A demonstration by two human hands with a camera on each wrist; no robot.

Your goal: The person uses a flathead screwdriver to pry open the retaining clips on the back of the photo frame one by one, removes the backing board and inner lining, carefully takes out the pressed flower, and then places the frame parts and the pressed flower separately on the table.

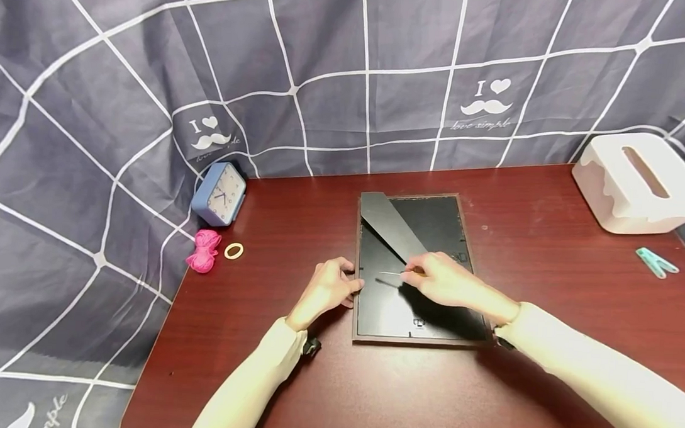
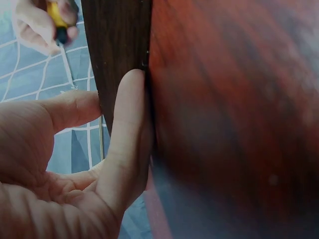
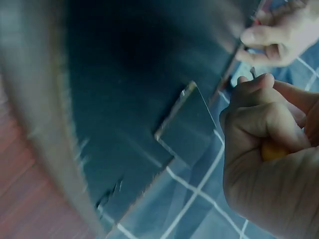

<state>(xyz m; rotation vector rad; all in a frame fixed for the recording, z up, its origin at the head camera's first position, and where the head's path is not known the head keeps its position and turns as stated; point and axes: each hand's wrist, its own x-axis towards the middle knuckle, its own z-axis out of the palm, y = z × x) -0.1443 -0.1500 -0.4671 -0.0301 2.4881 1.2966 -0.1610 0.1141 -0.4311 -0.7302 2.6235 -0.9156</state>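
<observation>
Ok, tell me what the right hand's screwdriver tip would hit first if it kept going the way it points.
The right hand points the screwdriver leftward across the picture frame's black backing. Carried straight on, it would likely meet the frame's left edge, where the left hand's fingers rest. Its height above the backing is unclear.

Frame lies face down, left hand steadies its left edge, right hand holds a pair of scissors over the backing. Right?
Not quite. The right hand holds a screwdriver, not scissors; the left wrist view shows its yellow handle and thin shaft. The rest stands: the left hand steadies the left edge of the face-down frame.
</observation>
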